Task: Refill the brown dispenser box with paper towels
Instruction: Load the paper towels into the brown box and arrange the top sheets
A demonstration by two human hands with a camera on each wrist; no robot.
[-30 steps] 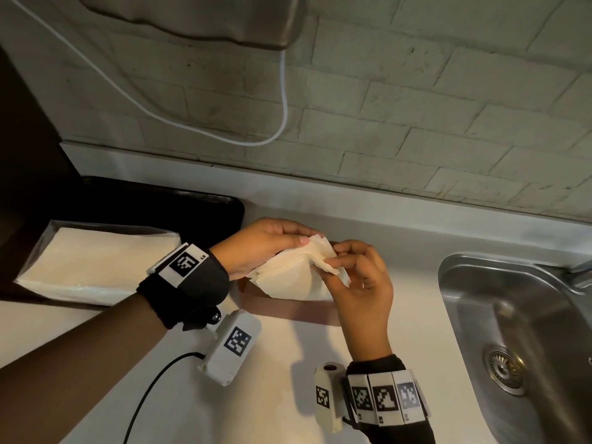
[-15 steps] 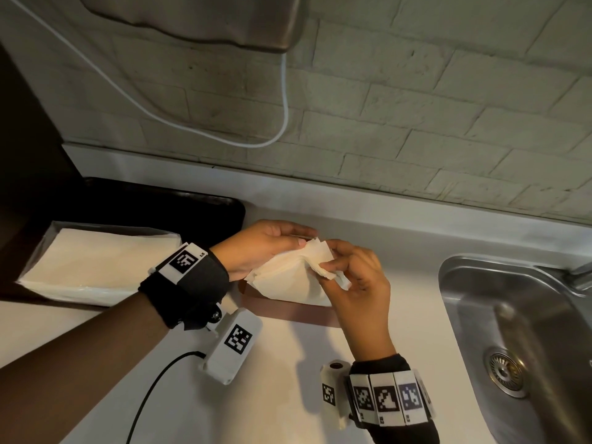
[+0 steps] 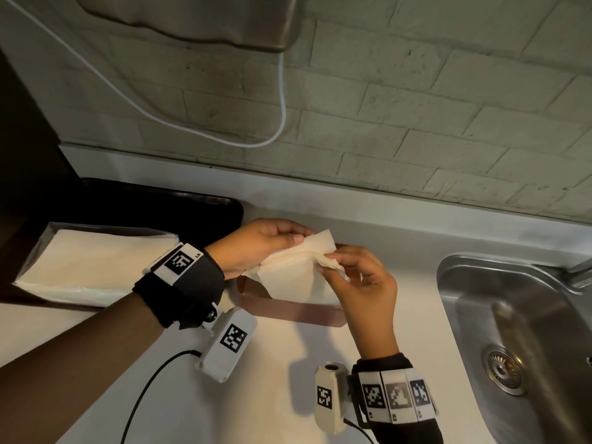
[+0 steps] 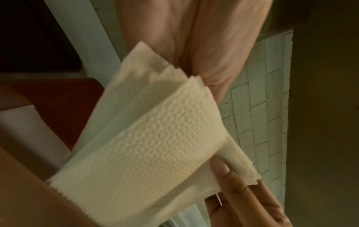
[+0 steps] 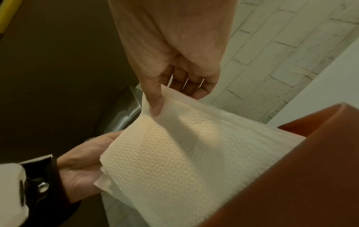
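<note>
A wad of white embossed paper towels stands out of the brown dispenser box on the white counter. My left hand grips the wad's upper left side, thumb on the front. My right hand pinches the top sheet's corner between thumb and forefinger at the wad's right edge. In the left wrist view the folded paper towels fan across the frame, with the brown box behind. In the right wrist view the thumb presses a lifted sheet of the paper towels above the box wall.
A wrapped pack of spare towels lies at the left beside a black tray. A steel sink lies at the right. A metal dispenser and white cable hang on the brick wall.
My right hand has drawn the top sheet's corner slightly right and up, peeling it from the wad. The left hand keeps its hold in the same place.
</note>
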